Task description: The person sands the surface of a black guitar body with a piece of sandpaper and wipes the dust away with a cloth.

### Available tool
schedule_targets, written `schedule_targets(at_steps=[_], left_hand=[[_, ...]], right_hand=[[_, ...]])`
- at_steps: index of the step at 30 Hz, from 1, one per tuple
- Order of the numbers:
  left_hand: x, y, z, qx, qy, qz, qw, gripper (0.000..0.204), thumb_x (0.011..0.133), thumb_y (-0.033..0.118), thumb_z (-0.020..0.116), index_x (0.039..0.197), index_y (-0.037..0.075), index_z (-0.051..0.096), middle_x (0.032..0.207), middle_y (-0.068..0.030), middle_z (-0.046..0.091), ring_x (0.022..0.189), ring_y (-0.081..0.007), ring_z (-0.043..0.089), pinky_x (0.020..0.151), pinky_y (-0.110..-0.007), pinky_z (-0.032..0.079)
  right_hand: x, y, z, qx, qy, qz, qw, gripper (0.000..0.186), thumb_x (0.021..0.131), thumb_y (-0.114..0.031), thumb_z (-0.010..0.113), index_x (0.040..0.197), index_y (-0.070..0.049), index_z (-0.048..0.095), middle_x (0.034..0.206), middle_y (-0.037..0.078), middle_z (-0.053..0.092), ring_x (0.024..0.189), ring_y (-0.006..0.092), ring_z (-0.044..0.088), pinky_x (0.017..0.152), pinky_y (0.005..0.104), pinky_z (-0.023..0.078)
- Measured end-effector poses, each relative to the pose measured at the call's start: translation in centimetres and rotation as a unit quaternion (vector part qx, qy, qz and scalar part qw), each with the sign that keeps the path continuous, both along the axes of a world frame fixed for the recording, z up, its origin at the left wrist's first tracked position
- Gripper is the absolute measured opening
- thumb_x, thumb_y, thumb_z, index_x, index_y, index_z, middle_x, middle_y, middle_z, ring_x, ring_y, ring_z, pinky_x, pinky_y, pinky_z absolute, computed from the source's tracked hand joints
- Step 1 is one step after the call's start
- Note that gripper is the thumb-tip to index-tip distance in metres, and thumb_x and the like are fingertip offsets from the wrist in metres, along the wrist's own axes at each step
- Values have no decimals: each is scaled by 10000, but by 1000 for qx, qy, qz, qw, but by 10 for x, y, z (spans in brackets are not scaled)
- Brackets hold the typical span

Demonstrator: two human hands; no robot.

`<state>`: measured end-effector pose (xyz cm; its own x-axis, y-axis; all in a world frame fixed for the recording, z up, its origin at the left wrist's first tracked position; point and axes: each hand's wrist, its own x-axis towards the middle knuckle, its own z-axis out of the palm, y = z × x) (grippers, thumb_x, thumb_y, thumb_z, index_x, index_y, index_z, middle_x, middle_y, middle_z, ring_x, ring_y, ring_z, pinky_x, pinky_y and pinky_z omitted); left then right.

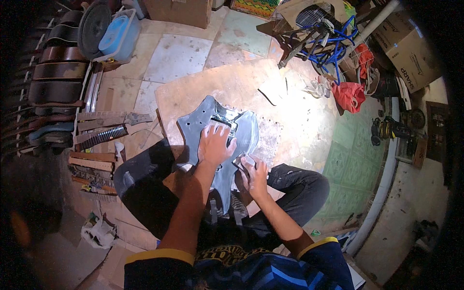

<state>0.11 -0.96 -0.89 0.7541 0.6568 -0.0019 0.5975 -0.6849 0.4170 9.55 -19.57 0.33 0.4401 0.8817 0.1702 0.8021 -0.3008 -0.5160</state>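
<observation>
A grey electric guitar body (194, 126) with dusty, streaked faces lies across my lap and a board. Cut-out cavities and a few small holes show in it. My left hand (216, 143) rests flat on its middle, fingers stretched beside the cavity, holding nothing. At the body's right edge, my right hand (253, 173) is closed with bent fingers, white dust on the fingertips. A small dark edge shows by those fingers; whether it is a sheet or part of the body, I cannot tell.
Under the guitar body is a light wooden board (181, 99), brightly lit at right. Guitar necks (113, 130) and stacked curved wooden parts (58, 72) lie left. Beyond stand a clear plastic tub (126, 41), blue cables (333, 58), a red bag (349, 96) and cardboard boxes (403, 53).
</observation>
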Motion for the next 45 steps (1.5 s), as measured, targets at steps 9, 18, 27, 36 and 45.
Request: schedule_targets(at_steps=[9,18,27,36,45], left_hand=[[2,3,-7,-15,-4,-3,1000,466,918,418,657,1269,114,692,1259,-112,673,1260,-336,556,1103,-526,381],[7,2,-8,-12,-32,-9,999,492,916,419,654,1286,97,686,1244,-125,676,1261,-354,554,1117,-534,367],[5,1,-9,3,-10,-8,1000,469,896,406,676,1243,92,699,1252,-125,682,1256,-343,558,1115,-535,370],[5,0,-14,25,-29,0,999,458,884,391,690,1230,92,702,1200,-135,685,1244,-368,565,1088,-555,369],[7,2,-17,25,-35,-4,999,464,885,400,687,1245,107,696,1201,-143,688,1219,-375,581,1068,-575,373]], right_hand=[[34,46,-16,-38,27,-90,995,387,933,-165,702,1319,-144,675,1184,220,591,1058,450,550,902,527,437],[86,89,-16,69,60,-139,986,435,916,-179,728,1328,-68,645,1196,221,597,1086,420,564,952,495,434],[55,56,-13,-7,58,-139,989,361,936,-133,671,1265,13,640,1174,264,598,1076,448,550,926,505,439],[-30,-6,-9,-11,42,-87,995,372,929,-183,701,1293,-107,676,1289,257,567,1151,451,536,983,551,401],[-52,-18,-16,-16,63,-85,994,459,919,-218,703,1373,-185,646,1298,285,546,1147,460,523,1008,569,381]])
